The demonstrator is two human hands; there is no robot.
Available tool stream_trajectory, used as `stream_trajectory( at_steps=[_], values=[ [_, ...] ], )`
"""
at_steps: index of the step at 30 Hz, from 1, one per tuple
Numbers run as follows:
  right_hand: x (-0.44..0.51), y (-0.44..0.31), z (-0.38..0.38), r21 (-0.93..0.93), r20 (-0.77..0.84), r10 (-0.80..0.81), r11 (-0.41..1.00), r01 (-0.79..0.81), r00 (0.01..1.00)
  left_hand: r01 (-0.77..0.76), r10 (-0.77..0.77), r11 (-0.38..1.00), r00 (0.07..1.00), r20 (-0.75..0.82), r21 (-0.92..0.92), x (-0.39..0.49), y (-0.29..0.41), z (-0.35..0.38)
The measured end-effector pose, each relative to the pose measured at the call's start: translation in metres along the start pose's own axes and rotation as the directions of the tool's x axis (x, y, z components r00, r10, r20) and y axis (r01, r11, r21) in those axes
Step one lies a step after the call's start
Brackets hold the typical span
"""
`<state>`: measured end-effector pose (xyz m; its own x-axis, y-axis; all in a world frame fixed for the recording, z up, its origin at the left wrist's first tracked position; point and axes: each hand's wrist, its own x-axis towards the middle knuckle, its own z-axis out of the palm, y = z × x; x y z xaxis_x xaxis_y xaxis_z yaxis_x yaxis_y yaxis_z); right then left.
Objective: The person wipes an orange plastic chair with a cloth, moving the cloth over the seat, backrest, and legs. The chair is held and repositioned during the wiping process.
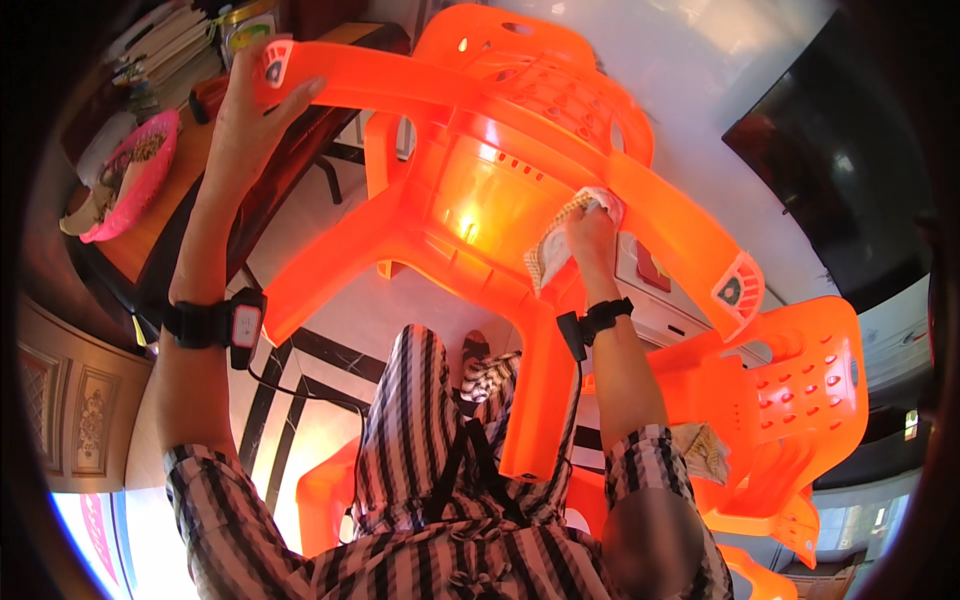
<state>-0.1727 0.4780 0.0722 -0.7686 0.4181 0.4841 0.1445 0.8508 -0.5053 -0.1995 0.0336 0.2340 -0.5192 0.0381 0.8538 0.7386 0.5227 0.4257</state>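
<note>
An orange plastic chair (480, 195) is tipped before me, the underside of its seat and its legs facing me. My left hand (259, 112) grips the foot end of its upper left leg, thumb on one side and fingers behind. In my right hand (592, 232) is a checked cloth (553, 244), pressed against the chair where a right leg meets the seat frame. Some of the cloth is hidden by my fingers. Both wrists carry black straps with small devices.
More orange chairs (806, 382) stand at the right, with another cloth (703, 450) on one. At the left, a wooden table (176, 195) holds a pink basket (142, 187), papers (165, 56) and a jar (251, 30). A black television screen (840, 165) is at the upper right.
</note>
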Motion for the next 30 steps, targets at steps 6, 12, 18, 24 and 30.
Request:
stream_trajectory(
  at_steps=[6,12,18,24,30],
  values=[
    [0.015,0.024,-0.001,0.144,-0.034,0.047,0.989,-0.042,0.998,0.199,-0.156,0.861,0.979,0.129,-0.468,-0.005,0.011,0.002],
    [-0.015,0.034,-0.026,0.287,-0.011,-0.228,0.932,0.221,0.974,0.278,-0.31,0.76,0.949,0.048,-0.588,-0.005,0.006,0.004],
    [-0.074,0.006,-0.104,0.42,0.483,-0.068,0.893,-0.163,0.873,0.286,-0.311,0.708,0.947,0.078,-0.645,-0.006,-0.003,0.005],
    [-0.115,-0.075,-0.159,0.666,0.572,-0.162,0.663,-0.341,0.804,0.313,-0.285,0.697,0.947,0.152,-0.645,-0.012,-0.007,0.002],
    [-0.11,-0.178,-0.183,0.801,0.391,-0.51,0.599,-0.011,0.766,0.333,-0.304,0.541,0.934,0.189,-0.772,-0.008,0.003,0.002]
  ],
)
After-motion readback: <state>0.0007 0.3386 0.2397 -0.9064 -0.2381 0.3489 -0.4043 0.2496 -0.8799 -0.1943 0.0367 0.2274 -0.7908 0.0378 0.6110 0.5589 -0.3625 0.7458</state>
